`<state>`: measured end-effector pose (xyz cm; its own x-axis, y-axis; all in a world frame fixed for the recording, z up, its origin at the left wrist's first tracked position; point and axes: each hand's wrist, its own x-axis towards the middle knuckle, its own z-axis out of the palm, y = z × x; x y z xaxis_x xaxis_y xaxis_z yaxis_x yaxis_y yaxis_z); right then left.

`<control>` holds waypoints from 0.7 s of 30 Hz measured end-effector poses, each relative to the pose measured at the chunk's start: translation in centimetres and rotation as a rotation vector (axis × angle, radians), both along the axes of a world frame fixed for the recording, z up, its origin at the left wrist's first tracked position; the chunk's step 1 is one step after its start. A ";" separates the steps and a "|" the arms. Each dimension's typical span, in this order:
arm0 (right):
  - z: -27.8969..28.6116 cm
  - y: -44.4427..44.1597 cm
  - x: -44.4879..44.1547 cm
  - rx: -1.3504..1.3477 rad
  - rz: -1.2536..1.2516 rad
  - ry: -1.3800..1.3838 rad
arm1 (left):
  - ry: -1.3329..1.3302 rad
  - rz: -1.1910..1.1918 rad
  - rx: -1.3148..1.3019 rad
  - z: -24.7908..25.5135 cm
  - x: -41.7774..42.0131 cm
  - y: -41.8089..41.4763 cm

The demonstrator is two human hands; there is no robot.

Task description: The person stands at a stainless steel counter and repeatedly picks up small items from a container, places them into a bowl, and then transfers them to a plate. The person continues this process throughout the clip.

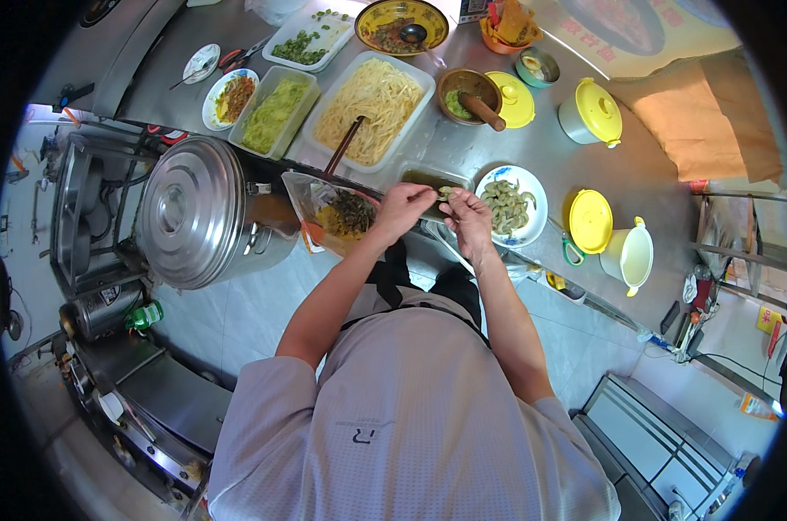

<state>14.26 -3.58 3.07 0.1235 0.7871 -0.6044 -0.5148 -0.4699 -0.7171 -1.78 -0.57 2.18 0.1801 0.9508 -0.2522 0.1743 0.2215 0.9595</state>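
Observation:
Over the counter's front edge, my left hand (401, 210) and my right hand (470, 218) meet, fingertips pinching a small greyish shrimp (444, 193) between them. Just beyond the fingers is a clear rectangular container (458, 177) with dark liquid in it, partly hidden by my hands. Close to my right hand, a white plate with a blue floral rim (541, 207) carries several raw shrimp (507, 203). Below and left of my left hand, a clear plastic bin (297, 198) holds dark and yellow food scraps or ingredients.
Along the steel counter stand a tub of noodle-like shreds (367, 107) with chopsticks (345, 146), a green-filled tub (273, 120), a wooden mortar (447, 81) with pestle, and yellow-lidded pots (590, 114). Green-handled scissors (572, 253) lie near the edge. A large lidded steel pot (191, 211) stands left.

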 end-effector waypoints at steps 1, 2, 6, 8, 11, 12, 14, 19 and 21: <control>-0.1 0.0 -0.1 0.004 -0.017 0.026 | -0.097 -0.015 -0.082 0.8 1.0 0.0; -0.1 -0.1 -0.1 0.008 -0.035 0.053 | -0.208 -0.066 -0.116 0.7 1.6 0.2; 0.1 -0.2 -0.2 0.017 -0.045 0.006 | -0.348 0.070 -0.184 -0.4 2.5 0.3; 0.1 -0.4 -0.1 0.034 -0.032 -0.044 | -0.316 0.040 -0.159 -0.6 2.6 0.3; 1.0 -0.4 -0.6 0.056 -0.050 -0.094 | -0.255 0.031 -0.076 -1.0 2.5 0.3; 1.0 -0.5 -0.6 0.054 -0.045 -0.096 | -0.233 0.032 -0.041 -0.9 2.5 0.4; 1.1 -0.4 -0.6 0.051 -0.033 -0.098 | -0.221 0.069 -0.050 -0.6 2.7 0.4; 1.2 -0.2 -0.2 0.104 0.045 -0.151 | -0.323 0.152 -0.284 0.3 2.6 0.3; 1.1 0.0 0.2 0.113 0.081 -0.112 | -0.321 0.156 -0.366 -0.1 2.4 0.6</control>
<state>14.48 -3.63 4.16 0.1190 0.8592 -0.4975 -0.3925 -0.4196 -0.8185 0.58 0.01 2.11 0.1663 0.8322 -0.5289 -0.1779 0.5529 0.8140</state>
